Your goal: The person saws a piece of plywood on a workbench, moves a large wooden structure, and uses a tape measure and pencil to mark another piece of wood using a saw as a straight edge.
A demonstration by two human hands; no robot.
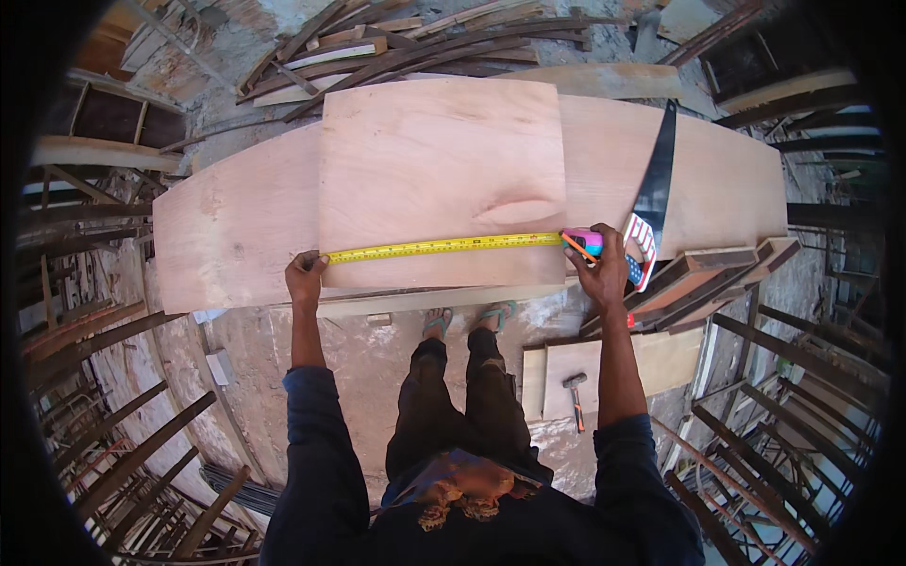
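A square plywood sheet [439, 151] lies over a longer, curved-edged plywood panel [231, 217]. A yellow tape [439, 243] is stretched across the sheet's lower part. My left hand [305, 275] pinches its end at the sheet's left edge. My right hand [601, 269] grips the pink-and-blue tape measure case [583, 239] at the right edge, with an orange pencil [578, 245] between the fingers. Just right of it, a handsaw [655, 177] with a black blade and a striped, starred handle lies on the panel.
A hammer [577, 399] lies on smaller boards [651, 368] below right. Dark angled timber pieces [708, 274] sit right of the saw. Curved offcuts [396, 52] are piled beyond the panel. Wooden racks [793, 377] line both sides. My sandalled feet stand at the panel's near edge.
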